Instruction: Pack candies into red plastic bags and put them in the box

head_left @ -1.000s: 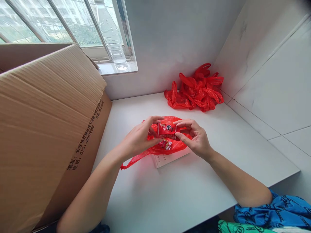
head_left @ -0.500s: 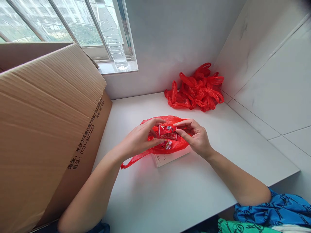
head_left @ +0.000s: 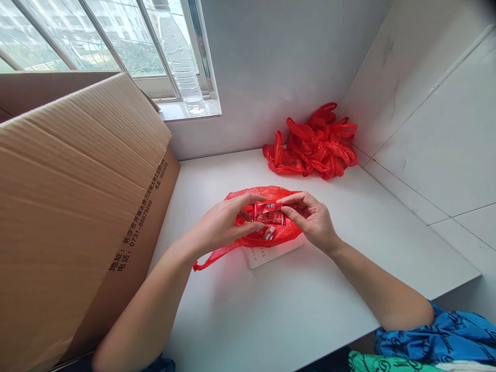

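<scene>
- Table: white work surface, backed by a wall and seen from where I stand near the person.
- Cardboard box: open-topped, at the person's left; its contents are hidden from me.
- Heap of red bags: crumpled at the table's far edge, apart from the hands.
- Red bag: spread open beneath the hands, one handle trailing left.
- White slab: printed, partly under the bag.
- Left hand: thumb and forefinger apart around the packet's left end; whether they press it, I cannot tell.
- Right hand: thumb and forefinger pinched on the packet's right end.
- Red packet: above the open bag, not yet released; the handling appears midway.
- Small wrapped piece: already within the bag, just below the packet; this portion looks done.
</scene>
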A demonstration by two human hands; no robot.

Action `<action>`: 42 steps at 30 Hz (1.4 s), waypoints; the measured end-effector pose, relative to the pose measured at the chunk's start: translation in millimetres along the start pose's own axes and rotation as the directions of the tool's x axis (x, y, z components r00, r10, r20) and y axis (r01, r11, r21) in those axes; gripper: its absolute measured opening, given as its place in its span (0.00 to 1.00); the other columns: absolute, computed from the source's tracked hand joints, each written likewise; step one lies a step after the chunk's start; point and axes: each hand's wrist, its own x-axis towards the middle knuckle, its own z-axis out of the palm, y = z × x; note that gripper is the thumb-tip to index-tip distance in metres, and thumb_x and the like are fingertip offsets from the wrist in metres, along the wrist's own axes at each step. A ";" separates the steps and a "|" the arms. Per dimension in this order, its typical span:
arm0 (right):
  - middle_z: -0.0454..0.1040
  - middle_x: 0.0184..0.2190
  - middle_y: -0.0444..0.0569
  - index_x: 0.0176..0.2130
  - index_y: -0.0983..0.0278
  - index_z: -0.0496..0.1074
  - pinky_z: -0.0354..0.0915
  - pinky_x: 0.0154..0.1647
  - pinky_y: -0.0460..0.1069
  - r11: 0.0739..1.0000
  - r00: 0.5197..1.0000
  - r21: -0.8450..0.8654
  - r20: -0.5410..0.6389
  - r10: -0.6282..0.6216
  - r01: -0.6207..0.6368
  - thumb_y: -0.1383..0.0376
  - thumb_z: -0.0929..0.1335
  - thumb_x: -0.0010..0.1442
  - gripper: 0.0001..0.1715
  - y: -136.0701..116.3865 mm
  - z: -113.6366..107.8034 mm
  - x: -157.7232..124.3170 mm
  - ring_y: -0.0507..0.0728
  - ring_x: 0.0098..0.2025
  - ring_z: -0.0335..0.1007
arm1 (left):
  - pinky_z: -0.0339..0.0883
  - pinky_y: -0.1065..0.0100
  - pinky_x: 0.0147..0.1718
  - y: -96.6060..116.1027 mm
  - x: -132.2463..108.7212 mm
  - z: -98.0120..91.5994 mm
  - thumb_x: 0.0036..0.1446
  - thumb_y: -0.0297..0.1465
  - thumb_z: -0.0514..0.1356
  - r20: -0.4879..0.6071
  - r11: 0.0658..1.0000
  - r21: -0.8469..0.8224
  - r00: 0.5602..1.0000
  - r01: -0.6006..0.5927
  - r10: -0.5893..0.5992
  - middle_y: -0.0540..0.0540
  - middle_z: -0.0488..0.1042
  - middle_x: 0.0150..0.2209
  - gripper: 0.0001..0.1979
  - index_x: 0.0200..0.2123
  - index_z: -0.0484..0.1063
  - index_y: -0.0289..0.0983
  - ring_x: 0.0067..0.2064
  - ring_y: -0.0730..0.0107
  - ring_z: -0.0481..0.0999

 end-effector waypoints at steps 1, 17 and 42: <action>0.80 0.43 0.48 0.43 0.59 0.75 0.74 0.50 0.54 1.000 1.000 -0.002 0.006 -0.004 0.004 0.56 0.71 0.64 0.11 0.0 -0.8 0.2 0.58 0.46 0.77 | 0.70 0.66 0.39 -0.4 0.6 0.2 0.65 0.45 0.57 -0.006 1.000 -0.006 1.000 -0.003 0.003 0.49 0.78 0.47 0.20 0.58 0.68 0.49 0.45 0.63 0.78; 0.77 0.30 0.45 0.35 0.60 0.74 0.74 0.38 0.51 0.975 0.960 0.122 0.235 0.152 -0.184 0.53 0.68 0.66 0.15 -3.1 2.9 0.2 0.55 0.32 0.77 | 0.45 0.69 0.22 -17.6 13.2 16.1 0.69 0.43 0.50 -0.080 0.997 -0.076 0.997 0.008 -0.014 0.54 0.51 0.22 0.23 0.23 0.53 0.37 0.23 0.76 0.49; 0.79 0.38 0.46 0.41 0.58 0.79 0.74 0.43 0.52 0.999 0.976 -0.042 0.213 0.039 -0.031 0.60 0.72 0.63 0.07 -6.1 3.7 -2.0 0.56 0.41 0.77 | 0.56 0.71 0.27 -18.1 12.3 18.8 0.69 0.41 0.53 -0.038 0.977 0.119 0.983 -0.177 0.182 0.51 0.74 0.27 0.19 0.30 0.74 0.37 0.27 0.76 0.65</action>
